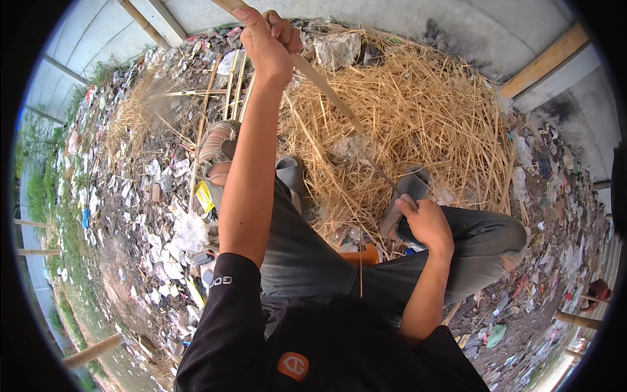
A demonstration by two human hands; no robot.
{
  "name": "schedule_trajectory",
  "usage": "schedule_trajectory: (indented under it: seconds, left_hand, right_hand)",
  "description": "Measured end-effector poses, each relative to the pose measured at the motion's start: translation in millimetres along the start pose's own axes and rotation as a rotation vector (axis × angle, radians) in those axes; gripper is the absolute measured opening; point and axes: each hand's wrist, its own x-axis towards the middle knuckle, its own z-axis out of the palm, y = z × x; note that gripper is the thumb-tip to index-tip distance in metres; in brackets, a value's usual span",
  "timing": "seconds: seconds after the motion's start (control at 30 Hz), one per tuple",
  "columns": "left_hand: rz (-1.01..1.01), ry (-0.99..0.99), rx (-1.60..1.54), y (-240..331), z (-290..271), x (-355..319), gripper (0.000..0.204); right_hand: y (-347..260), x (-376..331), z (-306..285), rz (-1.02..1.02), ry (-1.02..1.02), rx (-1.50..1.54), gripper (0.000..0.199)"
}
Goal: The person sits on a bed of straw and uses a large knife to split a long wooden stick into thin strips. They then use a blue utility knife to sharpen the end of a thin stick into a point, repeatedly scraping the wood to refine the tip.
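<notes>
The person's black shirt point(320, 340), smooth cloth with a round orange patch, fills the bottom centre of the frame. Just above it, the right hand point(428, 223), right of centre, is closed with its thumb forward around the lower end of a long bamboo strip point(330, 93); the strip turns thin and dark there, and whether that dark part is a separate blade cannot be told. The left hand point(268, 49), at the upper centre, is clenched round the strip higher up, thumb along it. Flat, pale and straight-edged, the strip slants between the two fists and runs on past the left one to the top edge. Beneath it are worn dark trousers point(313, 261), knees spread, and a dull grey shoe point(290, 175) at centre. Beyond lies a tangled heap of dry, brittle golden straw point(418, 111), with crumpled litter point(157, 242) strewn over dark soil on the left. Farther off, a rough, blocky rock point(337, 51) sits before a stained grey panelled wall point(450, 23).
</notes>
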Motion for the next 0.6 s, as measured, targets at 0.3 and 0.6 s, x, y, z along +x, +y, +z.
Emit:
schedule_trajectory:
  seconds: [0.3, 0.6]
  left_hand:
    - [-0.025, -0.085, 0.03, -29, 6, -6, 0.071]
    - [-0.073, -0.205, 0.055, -36, 12, -6, 0.073]
  right_hand:
    - [6, 0, -6, 0.122, 0.116, 0.074, 0.058]
    - [-63, -16, 16, -0.171, 0.365, 1.341, 0.054]
